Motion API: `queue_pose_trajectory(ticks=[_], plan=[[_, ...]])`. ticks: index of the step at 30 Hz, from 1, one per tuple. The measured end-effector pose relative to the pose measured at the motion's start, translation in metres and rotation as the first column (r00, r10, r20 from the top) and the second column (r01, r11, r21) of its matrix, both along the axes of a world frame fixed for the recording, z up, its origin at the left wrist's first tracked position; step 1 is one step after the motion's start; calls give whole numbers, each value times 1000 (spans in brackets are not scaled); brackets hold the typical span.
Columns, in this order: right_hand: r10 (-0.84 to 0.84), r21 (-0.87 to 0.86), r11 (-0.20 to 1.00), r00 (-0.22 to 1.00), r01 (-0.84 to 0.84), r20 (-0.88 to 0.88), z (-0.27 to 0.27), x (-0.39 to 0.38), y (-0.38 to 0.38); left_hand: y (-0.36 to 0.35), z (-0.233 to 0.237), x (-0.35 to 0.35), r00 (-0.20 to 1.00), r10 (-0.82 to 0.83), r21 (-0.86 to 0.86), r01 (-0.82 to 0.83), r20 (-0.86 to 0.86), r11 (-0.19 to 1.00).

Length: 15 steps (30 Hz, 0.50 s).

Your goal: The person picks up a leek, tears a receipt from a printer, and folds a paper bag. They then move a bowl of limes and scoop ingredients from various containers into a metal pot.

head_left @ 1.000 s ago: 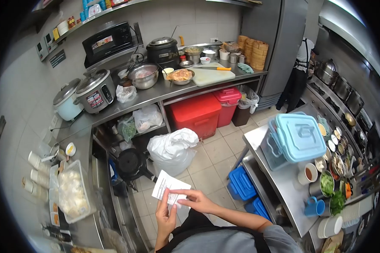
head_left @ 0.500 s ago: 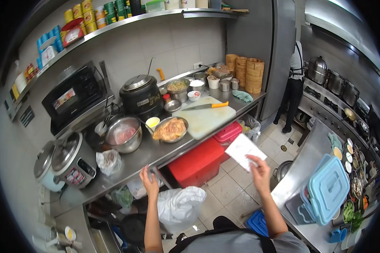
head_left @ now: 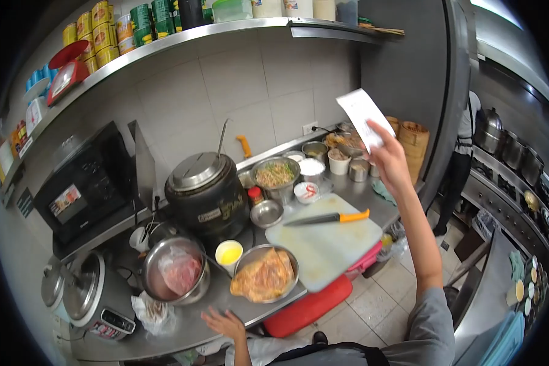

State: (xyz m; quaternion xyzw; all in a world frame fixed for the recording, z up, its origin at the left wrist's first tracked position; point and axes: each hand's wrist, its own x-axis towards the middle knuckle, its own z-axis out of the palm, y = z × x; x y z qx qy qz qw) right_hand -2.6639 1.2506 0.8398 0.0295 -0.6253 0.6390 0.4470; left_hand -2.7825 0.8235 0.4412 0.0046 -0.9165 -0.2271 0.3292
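Observation:
Raised before the back wall, my right hand [head_left: 389, 160] pinches a white paper slip [head_left: 360, 111] at its lower edge. My left hand [head_left: 224, 323] holds nothing, its fingers spread at the front edge of the steel counter [head_left: 192, 332]. Closest to it is a metal bowl with yellowish marinated meat [head_left: 265, 277]. Left of that, a steel pot [head_left: 158, 291] contains pink meat in a plastic bag [head_left: 180, 271]. A cup of yellow liquid [head_left: 229, 253] stands between them. On a white cutting board [head_left: 305, 250] lies a knife with an orange handle [head_left: 354, 216].
A black soup warmer [head_left: 204, 201] with a ladle stands by the wall. Rice cookers [head_left: 97, 293] sit at the left end. Cans and scales line the overhead shelf [head_left: 165, 44]. A person [head_left: 462, 152] stands near the stove [head_left: 506, 195] at right.
My right hand has lifted the slip from over the floor up toward the shelf. My left hand has moved down, nearer the counter. The view has shifted closer to the counter.

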Motion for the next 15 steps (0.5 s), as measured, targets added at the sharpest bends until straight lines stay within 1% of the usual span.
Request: queue_pose_trajectory(ticks=[1,2,4,6,7,10,11,12,14,15], plan=[[9,-3,1000,999,-9,-43,22,-41,21,2,3,-1,999,39,6,-39,8,999],[21,-5,1000,996,-21,-84,44,-82,43,5,6,-2,999,37,-4,-37,13,999],[52,10,999,993,-51,-110,86,-160,93,7,12,-3,999,37,-27,-36,23,999],[57,-19,998,988,-60,-145,122,-230,143,12,20,1,998,41,-37,-39,56,999],[18,-42,999,992,-24,-123,138,-257,161,14,22,0,997,41,-43,-38,70,998],[-69,-100,993,995,62,-66,173,-318,206,14,16,-5,991,128,-131,-132,-36,983],[-91,-114,990,995,85,-46,180,-332,216,7,-2,-8,994,97,-130,-91,40,987],[-114,-124,987,992,106,-55,189,-339,219,4,-7,-10,995,77,-154,-68,57,986],[-154,-145,979,985,142,-75,208,-349,220,0,-10,-11,995,45,-197,-27,89,980],[-143,-159,979,986,127,-91,217,-353,225,2,-3,-11,995,18,-146,-4,98,989]])
